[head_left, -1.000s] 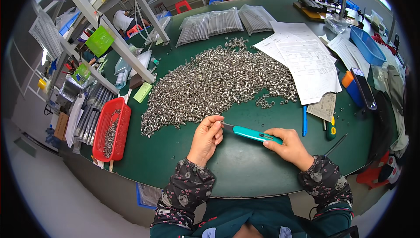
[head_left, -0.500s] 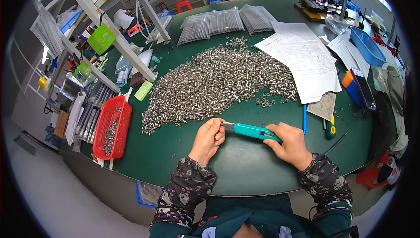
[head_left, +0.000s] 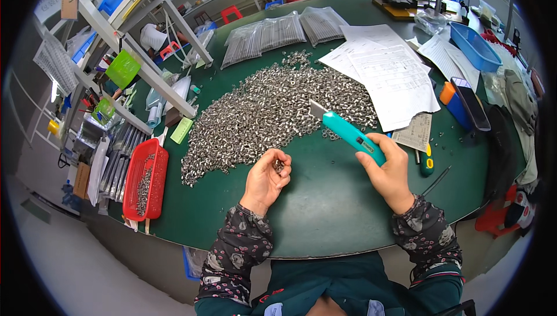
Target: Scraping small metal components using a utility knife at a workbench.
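A teal utility knife (head_left: 351,133) is gripped in my right hand (head_left: 387,168), its blade out and angled up to the left over the near edge of a metal pile. My left hand (head_left: 264,179) is curled with the palm partly up, around a few small metal rings (head_left: 279,166) that show between the fingers. The two hands are apart. Beyond them a wide heap of small shiny metal rings (head_left: 261,107) spreads over the green table (head_left: 331,217).
Left stands a red basket (head_left: 156,182) with some metal pieces. Papers (head_left: 394,84), a phone (head_left: 471,104) and a yellow-green handled tool (head_left: 427,162) lie right. Bagged rods (head_left: 264,37) are behind the heap. A shelf frame (head_left: 139,60) rises at left.
The knife has come away from my left hand, moving up with its blade tilted higher. My left hand has shifted slightly left, its fingers now curled over the rings.
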A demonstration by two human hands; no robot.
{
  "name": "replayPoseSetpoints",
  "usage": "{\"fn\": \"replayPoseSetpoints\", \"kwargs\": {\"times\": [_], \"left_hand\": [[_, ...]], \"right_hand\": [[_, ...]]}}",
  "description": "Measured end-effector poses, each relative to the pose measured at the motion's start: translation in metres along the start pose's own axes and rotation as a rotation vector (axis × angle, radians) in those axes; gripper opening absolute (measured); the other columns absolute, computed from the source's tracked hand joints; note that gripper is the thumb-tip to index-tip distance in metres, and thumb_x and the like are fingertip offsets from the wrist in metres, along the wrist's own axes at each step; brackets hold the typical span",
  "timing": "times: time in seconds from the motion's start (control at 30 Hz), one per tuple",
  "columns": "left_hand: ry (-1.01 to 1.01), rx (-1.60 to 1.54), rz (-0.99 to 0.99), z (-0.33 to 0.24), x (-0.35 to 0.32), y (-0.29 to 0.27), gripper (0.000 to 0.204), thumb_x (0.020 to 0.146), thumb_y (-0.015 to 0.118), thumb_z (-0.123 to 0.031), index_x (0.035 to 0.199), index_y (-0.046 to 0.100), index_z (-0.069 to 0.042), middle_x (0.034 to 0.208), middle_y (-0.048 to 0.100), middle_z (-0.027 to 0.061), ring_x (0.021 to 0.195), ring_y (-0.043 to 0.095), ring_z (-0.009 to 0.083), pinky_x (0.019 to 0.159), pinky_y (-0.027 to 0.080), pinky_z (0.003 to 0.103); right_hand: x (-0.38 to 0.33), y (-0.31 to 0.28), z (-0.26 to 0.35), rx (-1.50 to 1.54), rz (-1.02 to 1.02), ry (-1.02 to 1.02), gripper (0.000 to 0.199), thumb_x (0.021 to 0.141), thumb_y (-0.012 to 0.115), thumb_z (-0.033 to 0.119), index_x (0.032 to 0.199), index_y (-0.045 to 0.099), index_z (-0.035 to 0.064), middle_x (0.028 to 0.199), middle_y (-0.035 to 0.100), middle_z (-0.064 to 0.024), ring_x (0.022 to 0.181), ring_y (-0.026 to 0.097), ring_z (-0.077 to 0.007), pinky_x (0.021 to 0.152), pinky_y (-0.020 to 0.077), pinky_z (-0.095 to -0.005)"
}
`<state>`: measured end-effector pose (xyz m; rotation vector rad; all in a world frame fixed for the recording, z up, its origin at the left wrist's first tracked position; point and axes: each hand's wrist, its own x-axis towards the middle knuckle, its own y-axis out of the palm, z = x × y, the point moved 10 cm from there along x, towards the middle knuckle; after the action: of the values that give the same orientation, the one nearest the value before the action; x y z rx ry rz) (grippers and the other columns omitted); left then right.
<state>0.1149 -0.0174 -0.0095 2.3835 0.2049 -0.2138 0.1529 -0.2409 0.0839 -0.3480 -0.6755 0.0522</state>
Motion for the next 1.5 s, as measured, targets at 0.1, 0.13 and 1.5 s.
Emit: {"fn": "replayPoseSetpoints", "kwargs": {"times": [0.1,0.13,1.5], "left_hand": [[-0.049,0.281,0.04,0.001,0.018,0.018,0.01,0.084,0.048,-0.014,0.08,0.049,-0.005,0.066,0.045,-0.0008,0.05,0.037,0.0047,0.038,0.028,0.017],[-0.055,0.285,0.044,0.002,0.027,0.027,0.01,0.084,0.048,-0.014,0.08,0.049,-0.005,0.066,0.045,-0.0008,0.05,0.037,0.0047,0.038,0.028,0.017],[0.017,0.125,0.046,-0.005,-0.007,-0.019,0.01,0.087,0.046,-0.015,0.088,0.051,-0.005,0.06,0.04,-0.0024,0.042,0.03,0.0016,0.034,0.021,0.014]], "right_hand": [[0.001,-0.001,-0.017,0.116,0.014,0.176,0.024,0.07,0.065,0.013,0.088,0.056,0.0001,0.071,0.058,-0.0092,0.06,0.055,-0.0145,0.056,0.0422,-0.0253],[0.0,0.001,-0.024,0.187,0.034,0.259,0.024,0.07,0.065,0.013,0.088,0.056,-0.0001,0.069,0.057,-0.0079,0.059,0.054,-0.0125,0.055,0.0419,-0.025],[-0.033,0.07,-0.016,0.122,0.584,0.237,0.025,0.067,0.066,0.018,0.085,0.06,0.0024,0.072,0.059,-0.0137,0.065,0.058,-0.0259,0.058,0.044,-0.0309]]}}
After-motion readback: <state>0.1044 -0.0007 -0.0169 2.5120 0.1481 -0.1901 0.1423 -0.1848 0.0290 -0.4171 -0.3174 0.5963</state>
